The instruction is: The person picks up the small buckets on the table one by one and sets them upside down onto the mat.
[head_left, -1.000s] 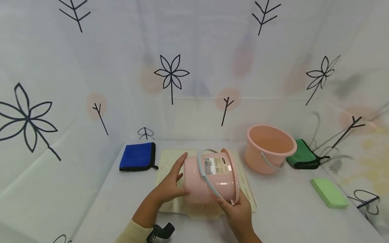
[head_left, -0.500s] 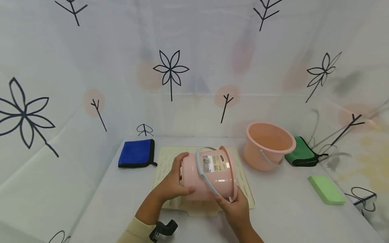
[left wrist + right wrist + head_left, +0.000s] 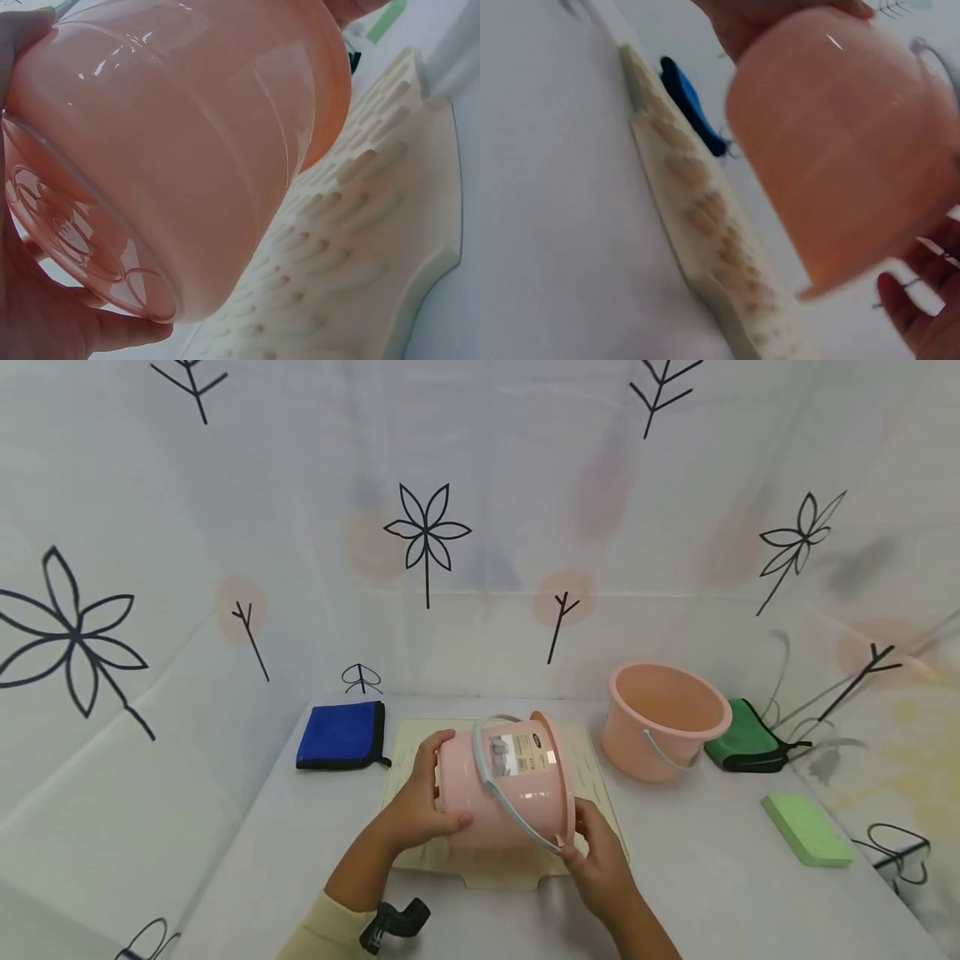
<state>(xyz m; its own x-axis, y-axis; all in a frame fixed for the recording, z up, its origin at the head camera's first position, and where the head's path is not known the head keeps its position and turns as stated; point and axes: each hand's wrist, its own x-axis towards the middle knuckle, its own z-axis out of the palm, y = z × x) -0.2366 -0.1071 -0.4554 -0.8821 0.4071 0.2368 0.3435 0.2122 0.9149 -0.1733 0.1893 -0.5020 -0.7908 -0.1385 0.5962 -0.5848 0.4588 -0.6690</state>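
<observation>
Backdrop [image 3: 480, 443], white, printed with line-drawn flowers and twigs; it hung behind the table [image 3: 697, 893], which had a white top. Board [image 3: 502, 878], cream, ridged on its upper face; it lay flat on the table. Pink bucket [image 3: 522, 795], glossy plastic; held on its side above the board, base to the left, mouth to the right; judged light, fairly stiff and not fragile; the polished wall seemed likely to slip under flat fingers, so the flared rim and the base edge looked the surest holds; its handle [image 3: 480, 756], pale grey-blue, lay across the side and would probably swing if tipped. Peach bucket [image 3: 637, 752]; upright on the table, right of the board.

Left hand [image 3: 418, 810], spread wide across the base end; thumb pressed to the wall, fingers curved round the base. Right hand [image 3: 600, 864], partly closed at the rim; thumb in front near the handle's end, fingers behind; one fingertip stood clear of the plastic in the right wrist view, so how firm that hold was could not be told.

Blue cloth [image 3: 339, 737], black-edged; flat, left of the board; green cloth [image 3: 744, 741], black-edged, partly hidden by the peach bucket; light green block [image 3: 807, 830], perhaps a sponge, near the table's right edge; label [image 3: 525, 753], on the pink bucket's wall; small print unreadable.
</observation>
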